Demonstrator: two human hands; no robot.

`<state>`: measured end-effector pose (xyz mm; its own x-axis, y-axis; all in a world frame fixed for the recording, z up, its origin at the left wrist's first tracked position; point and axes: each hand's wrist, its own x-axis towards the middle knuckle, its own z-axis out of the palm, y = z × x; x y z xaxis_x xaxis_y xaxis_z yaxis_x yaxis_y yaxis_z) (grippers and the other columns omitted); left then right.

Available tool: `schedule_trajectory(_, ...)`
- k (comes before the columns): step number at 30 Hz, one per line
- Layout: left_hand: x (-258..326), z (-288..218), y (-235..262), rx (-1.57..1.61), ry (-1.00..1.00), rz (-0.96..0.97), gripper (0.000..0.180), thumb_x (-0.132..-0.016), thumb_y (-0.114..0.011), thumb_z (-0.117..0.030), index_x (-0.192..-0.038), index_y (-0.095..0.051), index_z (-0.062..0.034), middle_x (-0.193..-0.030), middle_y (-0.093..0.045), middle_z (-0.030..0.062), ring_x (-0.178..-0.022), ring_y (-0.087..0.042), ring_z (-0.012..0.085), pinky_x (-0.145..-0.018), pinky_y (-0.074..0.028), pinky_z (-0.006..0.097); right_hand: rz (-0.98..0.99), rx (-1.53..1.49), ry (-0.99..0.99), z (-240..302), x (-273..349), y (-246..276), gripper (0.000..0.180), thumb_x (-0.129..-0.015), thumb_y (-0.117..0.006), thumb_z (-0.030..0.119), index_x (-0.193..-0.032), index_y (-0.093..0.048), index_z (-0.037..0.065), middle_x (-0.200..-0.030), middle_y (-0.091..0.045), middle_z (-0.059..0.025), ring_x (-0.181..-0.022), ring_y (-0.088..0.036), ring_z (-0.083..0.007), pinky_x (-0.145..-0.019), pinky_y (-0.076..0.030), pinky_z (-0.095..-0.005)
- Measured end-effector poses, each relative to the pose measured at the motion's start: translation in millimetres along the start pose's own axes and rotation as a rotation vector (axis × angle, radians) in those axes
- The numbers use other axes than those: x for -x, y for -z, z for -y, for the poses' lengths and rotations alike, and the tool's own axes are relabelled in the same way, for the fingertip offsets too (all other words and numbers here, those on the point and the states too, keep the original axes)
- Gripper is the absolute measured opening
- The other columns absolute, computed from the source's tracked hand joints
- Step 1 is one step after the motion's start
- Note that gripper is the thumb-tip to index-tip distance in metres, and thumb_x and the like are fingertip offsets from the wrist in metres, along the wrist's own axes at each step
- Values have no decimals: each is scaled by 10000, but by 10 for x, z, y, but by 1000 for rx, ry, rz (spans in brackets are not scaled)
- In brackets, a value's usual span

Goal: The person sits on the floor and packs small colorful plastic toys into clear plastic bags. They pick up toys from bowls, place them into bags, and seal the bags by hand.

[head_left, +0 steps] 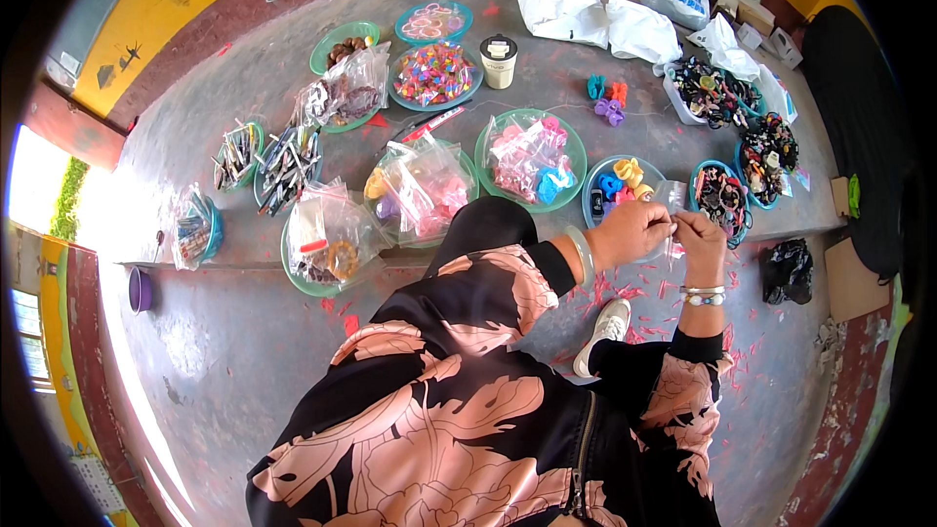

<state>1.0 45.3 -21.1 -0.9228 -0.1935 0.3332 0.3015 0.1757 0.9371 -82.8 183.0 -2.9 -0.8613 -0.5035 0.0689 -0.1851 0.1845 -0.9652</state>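
Clear plastic bag [672, 220] hangs upright between both hands, its long axis vertical, above the front edge of the concrete ledge [244, 78]. Left hand [632, 231] and right hand [701, 239] each pinch its top. Just beyond sits a blue bowl [595, 190] of bright clips; a green bowl [576, 151] lies farther left.

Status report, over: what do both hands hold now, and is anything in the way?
Left hand and right hand together, both pinching a small clear plastic bag. Bag held above the blue bowl of hair clips. Nothing between hands and bag.
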Motion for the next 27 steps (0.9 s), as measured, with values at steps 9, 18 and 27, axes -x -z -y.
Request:
schedule_trajectory(9,-11,115,-68,110,142,-53,166,-864,-542,-148,-814,-551,10,-643,-557,38,-587,-525,71,-538,-450,237,-27,252,172,50,38,-75,174,-736,-587,-26,-897,-652,-18,-762,-629,-67,-667,-565,-101,-593,-444,-224)
schedule_trajectory(18,-42,96,-2,142,161,-53,134,-860,-524,-104,-836,-552,24,-691,-568,41,-616,-537,73,-549,-461,232,59,237,241,33,48,-86,248,-733,-589,-38,-976,-636,-11,-763,-595,-44,-676,-539,-90,-593,-418,-208)
schedule_trajectory(27,-42,155,46,193,187,-24,114,-856,-507,-72,-843,-557,29,-704,-582,43,-620,-549,77,-559,-474,235,87,28,-31,90,55,-103,226,-770,-590,-14,-991,-632,-33,-845,-621,-33,-735,-545,-67,-639,-427,-183)
